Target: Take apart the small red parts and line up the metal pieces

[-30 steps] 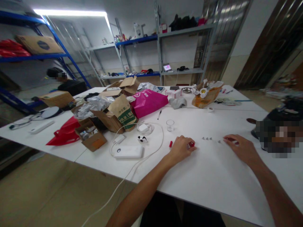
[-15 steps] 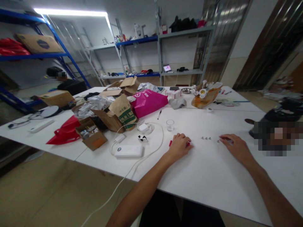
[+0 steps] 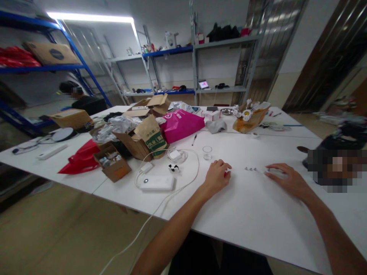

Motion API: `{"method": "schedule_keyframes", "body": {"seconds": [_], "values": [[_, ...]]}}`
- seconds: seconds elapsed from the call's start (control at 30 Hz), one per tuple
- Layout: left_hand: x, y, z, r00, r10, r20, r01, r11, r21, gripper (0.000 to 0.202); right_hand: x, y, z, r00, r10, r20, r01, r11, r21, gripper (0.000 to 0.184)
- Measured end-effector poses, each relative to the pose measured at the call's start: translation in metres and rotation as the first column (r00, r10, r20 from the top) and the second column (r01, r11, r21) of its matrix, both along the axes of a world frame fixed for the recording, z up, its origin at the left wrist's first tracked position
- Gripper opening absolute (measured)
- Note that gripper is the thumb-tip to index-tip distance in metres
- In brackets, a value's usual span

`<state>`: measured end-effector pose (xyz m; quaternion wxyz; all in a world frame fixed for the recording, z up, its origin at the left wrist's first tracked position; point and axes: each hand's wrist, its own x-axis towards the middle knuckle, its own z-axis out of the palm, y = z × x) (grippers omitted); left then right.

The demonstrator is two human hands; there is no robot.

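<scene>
My left hand (image 3: 217,175) rests on the white table (image 3: 243,214) with its fingers curled in. A bit of a small red object (image 3: 225,173) shows by the thumb; most of it is hidden by the hand. To the right, three small grey pieces (image 3: 250,169) lie in a short row. My right hand (image 3: 283,178) is low over the table just right of that row. Its thumb and index finger are bent toward each other around another small grey piece (image 3: 268,169), which is blurred. A clear glass (image 3: 207,152) stands just beyond my left hand.
Left of my hands lie a white power bank (image 3: 157,183), a looped white cable (image 3: 197,168) and a small open box (image 3: 116,168). A magenta bag (image 3: 183,125) and cartons stand behind. One person sits at the far left; a blurred-out figure is at the right.
My left hand has shifted slightly, and less of the red object shows around it. My right thumb and index finger have spread a little around the grey piece. The camera view has shifted slightly.
</scene>
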<state>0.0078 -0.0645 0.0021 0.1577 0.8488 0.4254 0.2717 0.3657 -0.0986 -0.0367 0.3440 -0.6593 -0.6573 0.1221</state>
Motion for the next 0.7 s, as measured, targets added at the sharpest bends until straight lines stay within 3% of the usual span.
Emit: {"method": "schedule_keyframes", "body": {"seconds": [0.13,0.43,0.7], "values": [[0.001,-0.001,0.002,0.999,-0.006,0.040,0.005,0.999,0.042,0.020,-0.004,0.001,0.000,1.000,0.013,0.010,-0.014,1.000,0.020,0.065],[0.001,-0.007,0.008,0.999,-0.052,0.001,0.052,0.997,0.056,0.020,-0.010,0.008,-0.002,0.996,0.033,-0.080,-0.032,0.999,0.018,0.054],[0.001,-0.006,0.008,0.998,-0.058,-0.013,0.058,0.998,0.034,0.020,0.005,0.011,-0.003,0.994,-0.056,-0.094,0.053,0.998,-0.033,0.064]]}}
